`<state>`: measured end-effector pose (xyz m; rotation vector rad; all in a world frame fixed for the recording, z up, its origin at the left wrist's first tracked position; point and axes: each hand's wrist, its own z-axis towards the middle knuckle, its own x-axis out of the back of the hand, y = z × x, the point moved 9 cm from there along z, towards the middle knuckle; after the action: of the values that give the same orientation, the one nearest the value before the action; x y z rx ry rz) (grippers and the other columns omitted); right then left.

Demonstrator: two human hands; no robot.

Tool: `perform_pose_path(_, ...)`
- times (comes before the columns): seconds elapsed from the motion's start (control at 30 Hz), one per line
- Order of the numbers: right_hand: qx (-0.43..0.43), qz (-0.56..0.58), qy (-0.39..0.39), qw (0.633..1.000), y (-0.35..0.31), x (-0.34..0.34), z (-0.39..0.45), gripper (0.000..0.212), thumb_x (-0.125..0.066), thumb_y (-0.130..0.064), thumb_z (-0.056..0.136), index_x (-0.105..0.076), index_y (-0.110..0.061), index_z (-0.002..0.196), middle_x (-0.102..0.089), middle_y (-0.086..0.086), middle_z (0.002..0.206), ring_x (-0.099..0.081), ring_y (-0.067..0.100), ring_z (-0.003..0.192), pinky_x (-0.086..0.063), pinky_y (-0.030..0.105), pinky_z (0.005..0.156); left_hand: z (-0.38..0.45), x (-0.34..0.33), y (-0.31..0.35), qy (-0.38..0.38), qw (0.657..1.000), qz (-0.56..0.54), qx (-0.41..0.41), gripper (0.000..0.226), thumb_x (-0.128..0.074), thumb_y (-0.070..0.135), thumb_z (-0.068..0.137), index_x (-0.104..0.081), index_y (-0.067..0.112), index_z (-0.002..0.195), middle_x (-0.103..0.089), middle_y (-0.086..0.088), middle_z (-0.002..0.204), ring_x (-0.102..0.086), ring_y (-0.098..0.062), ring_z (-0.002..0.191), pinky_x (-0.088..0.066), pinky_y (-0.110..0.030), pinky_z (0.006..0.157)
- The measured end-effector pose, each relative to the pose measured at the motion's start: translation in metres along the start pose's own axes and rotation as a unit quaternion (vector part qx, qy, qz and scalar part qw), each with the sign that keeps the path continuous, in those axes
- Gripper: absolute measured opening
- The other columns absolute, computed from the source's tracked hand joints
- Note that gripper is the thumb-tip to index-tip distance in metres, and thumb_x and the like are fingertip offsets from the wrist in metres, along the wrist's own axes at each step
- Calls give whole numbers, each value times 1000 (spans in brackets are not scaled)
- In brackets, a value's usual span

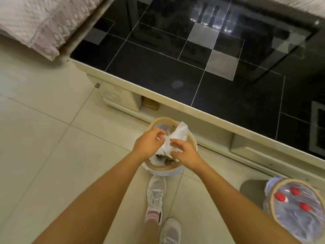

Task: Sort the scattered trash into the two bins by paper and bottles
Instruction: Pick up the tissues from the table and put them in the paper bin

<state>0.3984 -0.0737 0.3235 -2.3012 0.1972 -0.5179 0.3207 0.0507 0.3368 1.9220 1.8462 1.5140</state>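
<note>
A: Where do we find the paper (175,138)?
B: Between our hands, over the paper bin (159,169). The left hand (148,144) pinches its near edge; the right hand (184,154) touches it, fingers loosely spread, apparently without gripping.
A: And the bottles (281,197)?
B: Well right of the hands, red-capped, inside the bottle bin (271,199) beside the table (175,71).

Single head cam, wide-angle, looks steeply down and fwd from standing height, close over both forearms onto tiled floor (44,138) beside black glass table (175,67).
</note>
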Motion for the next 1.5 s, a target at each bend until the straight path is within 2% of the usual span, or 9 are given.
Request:
perform_pose_path(0.13,-21,-20,-38,999,-14,-8,-7,55,-60,-11,89,-42,-14,141,-55,6,128,-56,15,99,-45,17,79,-15,11,16,-2,1000,29,-6,24,-50,29,92,-60,33,113,-65,11,107,-60,-13,94,-51,-36,87)
perform_pose_path(0.27,-8,-66,-16,998,-8,-17,2,45,-55,-9,92,-46,-12,136,-50,10,138,-52,25,118,-42,23,92,-12,11,9,2,998,57,-5,24,-49,24,92,-62,31,112,-67,5,103,-61,-16,91,-51,-34,83)
perform_pose_path(0.43,2,-95,129,987,6,-1,13,27,-48,-2,90,-64,-12,110,-65,7,106,-59,24,101,-46,29,87,-5,-7,-5,-18,997,70,9,25,-49,23,93,-61,30,113,-66,3,101,-61,-18,90,-52,-35,83)
perform_pose_path(0.63,6,-64,183,981,19,2,30,28,-53,9,81,-68,-14,88,-58,1,80,-54,16,75,-42,23,68,9,-22,-20,-36,995,96,14,27,-50,24,91,-58,29,117,-66,3,104,-62,-19,92,-52,-37,84)
perform_pose_path(0.8,25,44,197,979,17,2,35,35,-61,14,72,-65,-20,79,-47,-4,68,-48,14,62,-45,21,60,14,-49,-34,-128,982,142,5,69,-74,30,80,-41,29,140,-52,2,134,-53,-21,116,-48,-38,96)
perform_pose_path(0.9,27,148,166,974,14,-4,34,32,-63,13,75,-65,-19,80,-50,-2,71,-52,17,61,-50,27,57,21,-59,-25,-115,981,153,-34,64,-74,34,79,-47,31,137,-57,-4,125,-54,-24,113,-47,-34,88)
perform_pose_path(1.03,35,205,142,968,8,-2,33,27,-59,12,83,-65,-11,94,-57,3,79,-63,13,64,-55,22,57,30,-64,-11,-87,988,120,-36,20,-63,25,87,-68,17,104,-69,-6,95,-62,-25,92,-46,-32,72)
perform_pose_path(1.2,49,99,198,974,7,24,17,28,-56,5,85,-67,-15,102,-67,-2,96,-61,14,95,-48,17,82,25,-42,0,-24,994,109,-16,14,-60,28,91,-67,28,103,-65,10,93,-56,-7,80,-33,-12,56)
perform_pose_path(1.5,69,-143,170,973,-56,73,-76,40,-59,-26,87,-54,-29,127,-56,-6,128,-50,16,118,-48,35,93,-42,25,93,-1,981,161,-105,16,-61,35,89,-62,35,106,-62,17,90,-59,-6,85,-40,-19,63)
